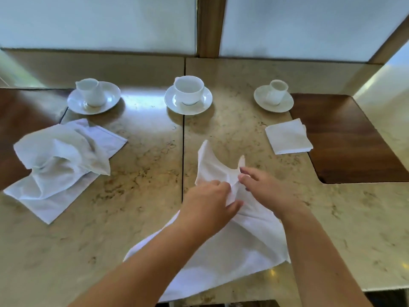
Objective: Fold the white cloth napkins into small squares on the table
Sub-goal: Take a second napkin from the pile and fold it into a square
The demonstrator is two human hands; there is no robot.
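Napkin (221,235) lies mid-desk (132,240), its long axis running from the near edge away toward the cups. Both hands meet at its far end: left hand (210,202) fingers pinch a bunched fold, right hand (263,187) fingers pinch beside it.

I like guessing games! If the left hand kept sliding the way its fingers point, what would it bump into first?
Most likely the right hand. The left hand points up and right across the napkin both hands pinch, and the right hand's fingers sit just ahead. Depth is hard to judge.
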